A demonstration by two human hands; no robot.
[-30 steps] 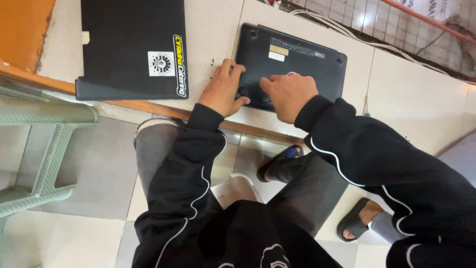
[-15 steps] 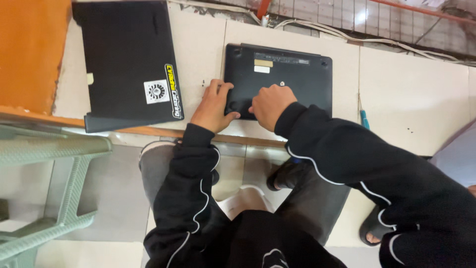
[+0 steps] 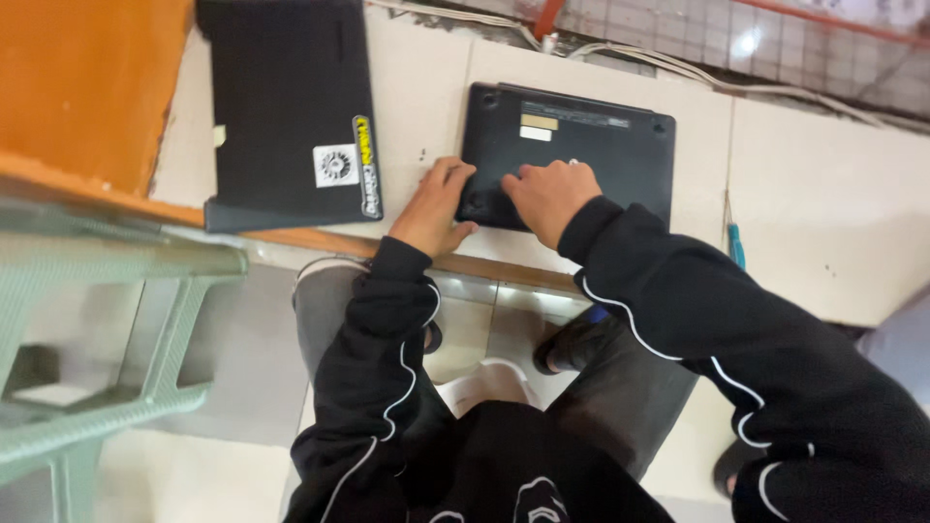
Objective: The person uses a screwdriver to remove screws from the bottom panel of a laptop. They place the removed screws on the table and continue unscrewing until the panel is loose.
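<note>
1. A pale green slatted plastic chair stands at 9 o'clock.
2. A flat matte-black laptop with stickers lies at 11 o'clock.
3. The left hand rests flat, fingers loosely spread, on the near-left corner of an upturned black laptop (at 12 o'clock on the glossy tiled counter).
4. The right hand presses curled fingertips on its base.
5. A blue-handled screwdriver lies at 2 o'clock.

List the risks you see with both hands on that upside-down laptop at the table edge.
1. The upside-down laptop lies close to the near table edge; a push from the left hand or right hand could perhaps slide it off toward the lap.
2. The bigger black laptop juts over the same edge and might tip if bumped.
3. The blue-handled screwdriver sits by the right sleeve and could get swept off.
</note>
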